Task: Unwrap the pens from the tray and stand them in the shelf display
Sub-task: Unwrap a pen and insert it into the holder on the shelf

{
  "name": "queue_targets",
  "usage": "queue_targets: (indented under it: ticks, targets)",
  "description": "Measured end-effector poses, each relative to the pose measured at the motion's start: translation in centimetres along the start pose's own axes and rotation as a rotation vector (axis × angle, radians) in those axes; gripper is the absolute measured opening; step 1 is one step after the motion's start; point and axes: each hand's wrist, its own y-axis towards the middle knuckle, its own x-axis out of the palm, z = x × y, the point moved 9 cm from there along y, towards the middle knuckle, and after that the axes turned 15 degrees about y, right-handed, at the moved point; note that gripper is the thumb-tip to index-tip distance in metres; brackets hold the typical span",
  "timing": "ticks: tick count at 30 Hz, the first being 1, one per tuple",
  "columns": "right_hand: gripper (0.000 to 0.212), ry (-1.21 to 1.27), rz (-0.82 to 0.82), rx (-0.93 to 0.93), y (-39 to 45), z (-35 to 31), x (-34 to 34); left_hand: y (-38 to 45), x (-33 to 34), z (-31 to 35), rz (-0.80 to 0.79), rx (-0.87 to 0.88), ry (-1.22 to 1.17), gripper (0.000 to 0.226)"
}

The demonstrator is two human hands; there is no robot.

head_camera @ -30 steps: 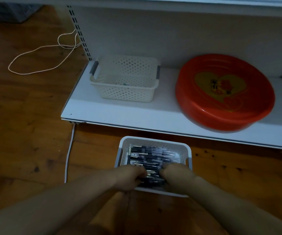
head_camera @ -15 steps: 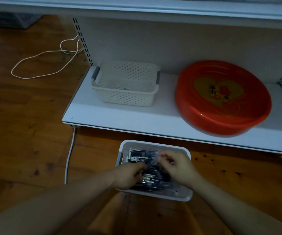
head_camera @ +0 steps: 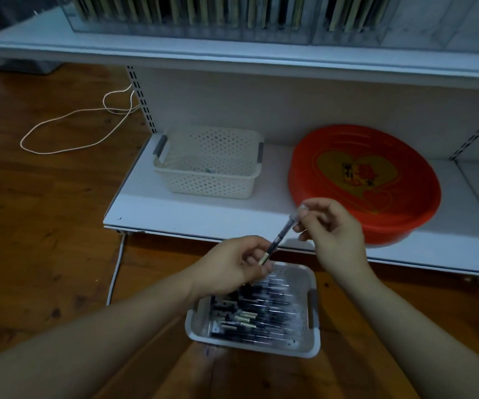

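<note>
One pen held between both your hands, above the tray.

Your left hand pinches the gold-capped lower end of the pen; your right hand closes its fingertips on the clear upper end. The pen slants upward to the right, over the tray of wrapped pens on the floor.

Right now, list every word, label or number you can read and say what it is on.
None can be read.
Red round tray: a dark printed patch inside the yellow heart, too blurred to read.
Pen held between the left hand and right hand: no legible print.
Pens in the white tray: too small and dark.
Upper shelf display: no legible text.
</note>
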Motion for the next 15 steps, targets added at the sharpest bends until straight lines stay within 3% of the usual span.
queue_targets:
  ticks: [4,11,15]
  targets:
    - [0.015,0.013,-0.016,-0.112,1.3,-4.0,0.0,0.5,-1.9,3.2,0.057,0.027,-0.064,0.028]
    - [0.038,-0.039,-0.128,-0.248,3.0,-11.8,0.9,1.7,-5.4,10.3,0.231,0.190,-0.037,0.028]
    - [0.038,-0.083,-0.143,-0.353,3.7,-16.8,1.0,2.4,-7.0,14.0,0.313,0.287,-0.022,0.024]
